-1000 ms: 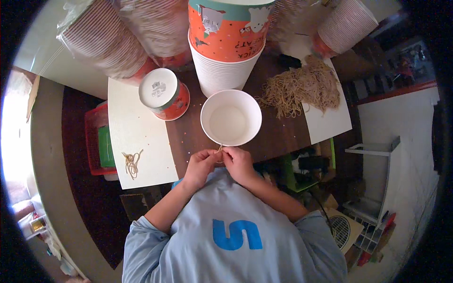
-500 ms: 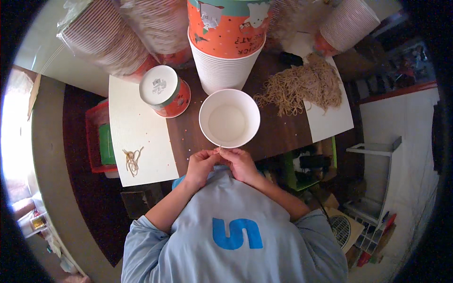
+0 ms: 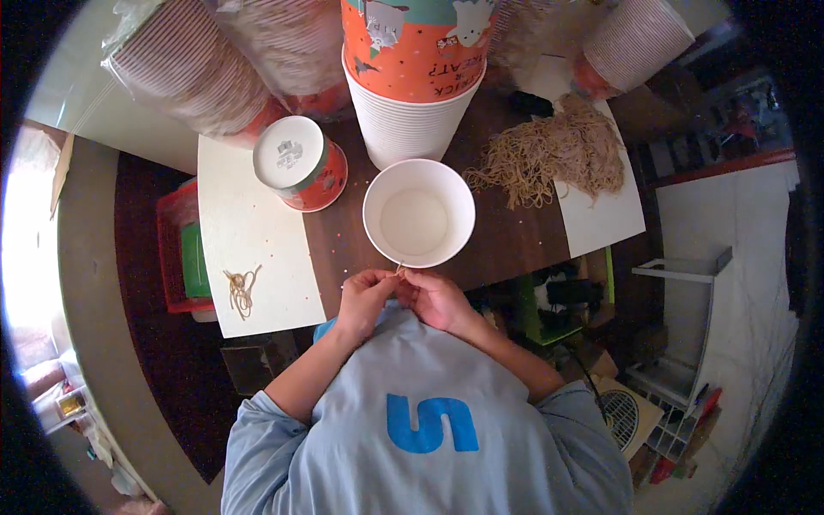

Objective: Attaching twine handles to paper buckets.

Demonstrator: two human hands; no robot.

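Clearances over the worktop. Straight ahead of the hands, the open cup bars the way, a tall stack just behind it. To the left, a free lane runs between the open cup and the upturned cup; a low string bundle lies nearer the left edge. To the right, brown surface lies open as far as the string heap. Bagged stacks close the far left.

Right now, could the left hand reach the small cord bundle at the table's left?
Probably yes: nothing stands between the left hand and the small cord bundle, though that hand seems busy pinching a thin cord.
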